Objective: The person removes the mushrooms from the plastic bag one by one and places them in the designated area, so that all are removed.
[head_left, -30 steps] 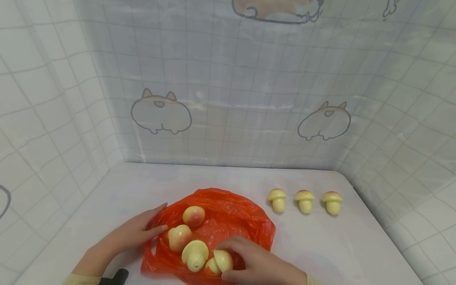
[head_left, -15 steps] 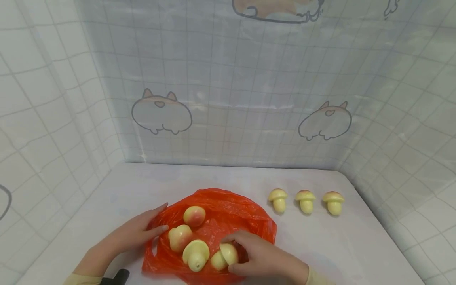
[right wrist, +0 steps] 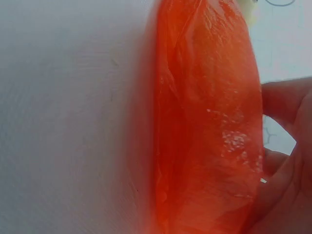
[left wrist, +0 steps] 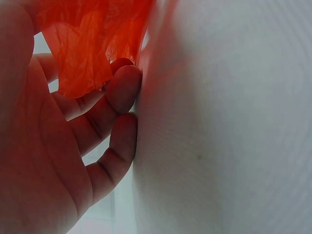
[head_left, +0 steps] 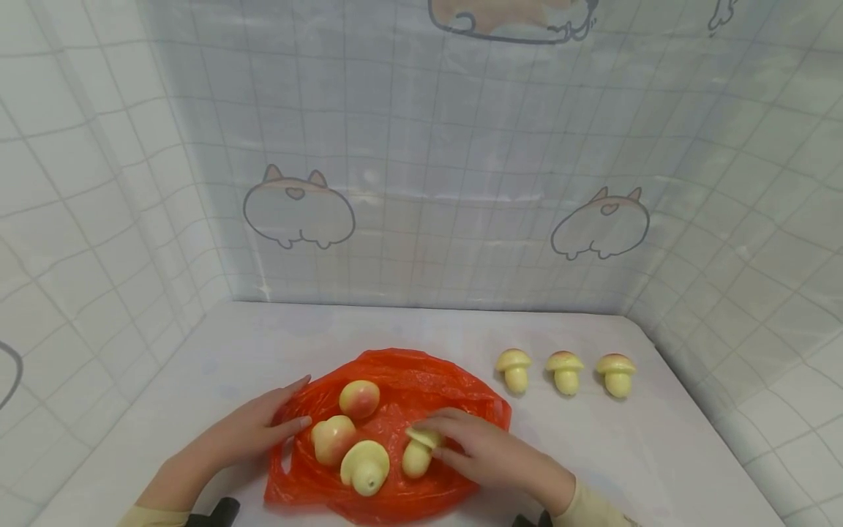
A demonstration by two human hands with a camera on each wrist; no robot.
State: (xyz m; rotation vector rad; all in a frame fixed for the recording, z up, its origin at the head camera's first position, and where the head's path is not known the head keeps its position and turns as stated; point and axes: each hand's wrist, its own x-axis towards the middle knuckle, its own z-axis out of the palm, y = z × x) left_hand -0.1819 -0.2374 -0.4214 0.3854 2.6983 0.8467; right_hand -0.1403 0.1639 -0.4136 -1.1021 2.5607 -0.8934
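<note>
In the head view, a red plastic bag (head_left: 448, 388) lies spread on the table with its mouth up. My right hand (head_left: 484, 450) reaches into it and pinches a toy mushroom (head_left: 416, 461) by its cap, stem toward me. A second mushroom (head_left: 365, 468) lies beside it, stem toward me. Further left in the bag are another mushroom (head_left: 334, 439) and a rounded yellow-and-pink one (head_left: 359, 400). My left hand (head_left: 253, 424) holds the bag's left edge, thumb over the rim; in the left wrist view its fingers (left wrist: 122, 90) curl behind the plastic. The bag wall hides the mushroom in the right wrist view.
Right of the bag, three mushrooms stand in a row on the white table (head_left: 579, 454): a left one (head_left: 513, 370), a middle one (head_left: 564, 372) and a right one (head_left: 616, 375). A grid-patterned curtain (head_left: 421, 241) encloses the back and sides.
My right hand has lifted the pinched mushroom from the bag's near side and shifted it up and slightly right, turning its stem toward me. The neighbouring mushroom moved slightly. My left hand stays put.
</note>
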